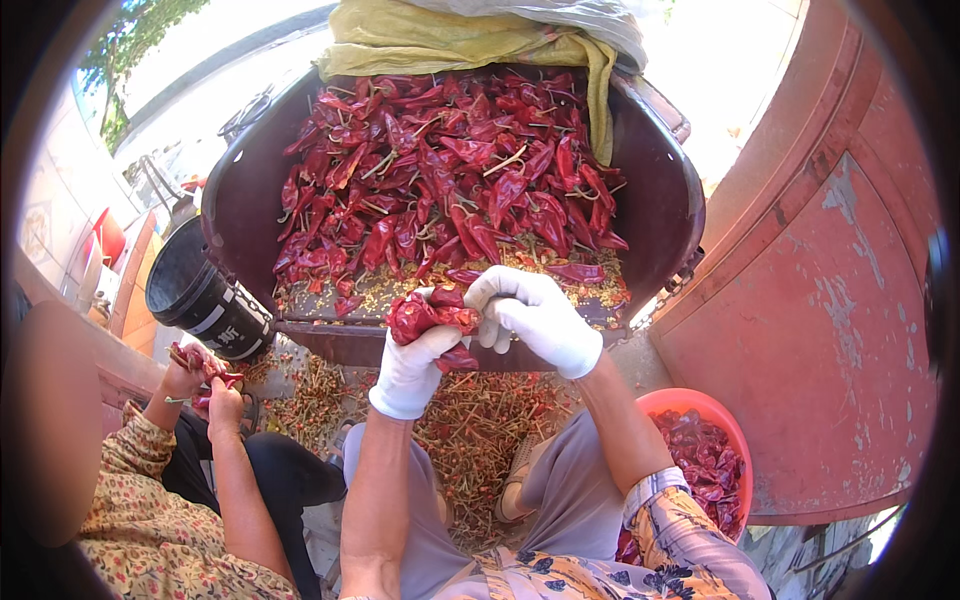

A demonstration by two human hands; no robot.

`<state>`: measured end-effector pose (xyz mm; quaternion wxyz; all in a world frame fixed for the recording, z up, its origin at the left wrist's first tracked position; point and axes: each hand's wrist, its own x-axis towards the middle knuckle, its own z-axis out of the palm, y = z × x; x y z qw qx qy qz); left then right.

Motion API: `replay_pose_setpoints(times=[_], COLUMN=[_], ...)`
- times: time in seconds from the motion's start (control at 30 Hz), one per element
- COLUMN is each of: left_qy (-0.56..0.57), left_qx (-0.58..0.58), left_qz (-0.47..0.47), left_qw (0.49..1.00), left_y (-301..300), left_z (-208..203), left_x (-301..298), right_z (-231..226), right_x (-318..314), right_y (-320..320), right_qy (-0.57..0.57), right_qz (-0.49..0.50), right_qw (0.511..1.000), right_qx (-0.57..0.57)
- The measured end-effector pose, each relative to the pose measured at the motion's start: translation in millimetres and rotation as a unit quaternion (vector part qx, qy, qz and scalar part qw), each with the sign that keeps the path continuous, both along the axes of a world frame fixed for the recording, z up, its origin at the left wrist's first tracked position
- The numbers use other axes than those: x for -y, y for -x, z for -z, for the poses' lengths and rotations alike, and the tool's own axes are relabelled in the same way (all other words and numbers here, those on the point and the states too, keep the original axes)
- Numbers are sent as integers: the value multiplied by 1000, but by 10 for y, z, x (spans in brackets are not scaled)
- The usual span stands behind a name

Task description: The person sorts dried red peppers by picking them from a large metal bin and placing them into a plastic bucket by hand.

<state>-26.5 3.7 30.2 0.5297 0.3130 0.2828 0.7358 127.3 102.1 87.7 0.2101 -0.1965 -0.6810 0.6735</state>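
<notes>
Several dried red chili peppers [412,318] are bunched in my left hand [406,375], which wears a white glove and is closed around them. My right hand [545,318], also white-gloved, has its fingers curled and pinched at the right end of one of these peppers; its fingertips are partly hidden. Both hands are over the near edge of a dark red metal trough [665,180]. A large heap of dried red chili peppers [450,170] fills the trough, with loose yellow seeds [590,300] along its near side.
At left, a co-worker's hands [205,385] hold red peppers. A black bucket [190,275] stands beside the trough. Stems [470,440] litter the ground between my feet. A red basin [742,440] of peppers is at my right, near a red metal panel [820,350]. Yellow sacking [440,45] covers the far edge.
</notes>
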Motion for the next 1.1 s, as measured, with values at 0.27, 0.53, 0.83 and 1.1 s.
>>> replay_pose_setpoints(times=[0.27, 0.53, 0.83, 1.1], left_qy=[21, 58, 115, 6], left_qx=[44, 85, -187, -405], left_qz=[-57, -192, -144, -240], left_qw=[997, 976, 965, 882], left_y=[-3, 157, 14, -59], left_z=[6, 123, -29, 52], left_x=[9, -73, -17, -123], right_z=[68, 467, 584, 585], right_x=[-51, -527, -406, -491], right_y=[28, -50, 129, 90], right_qy=[-117, -354, -502, -433], right_qz=[136, 273, 216, 262], right_qw=[984, 892, 818, 861], right_qx=[5, 69, 178, 47])
